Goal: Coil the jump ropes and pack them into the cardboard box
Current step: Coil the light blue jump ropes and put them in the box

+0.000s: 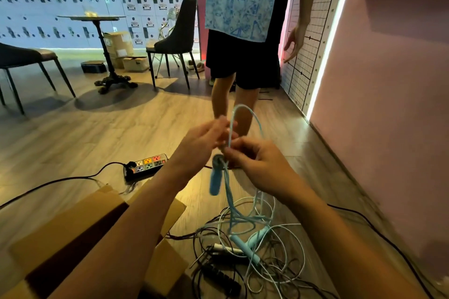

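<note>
Above the floor [97, 133], a blue rope [243, 105] is pinched by L hand [206, 139] & R hand [258, 166], both curled on it; its handle [215, 181] is hung below. Other ropes [257, 245] are heaped on floor, just R of the box [73, 223].

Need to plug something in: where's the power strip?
In the head view, the power strip lies on the floor left of centre, just beyond the cardboard box.

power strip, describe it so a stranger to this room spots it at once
Start at the open cardboard box, lower left on the wooden floor. Just beyond its flaps lies the power strip, a black bar with a cord trailing left. Its orange, pink and green sockets set it apart from the jump ropes.
</note>
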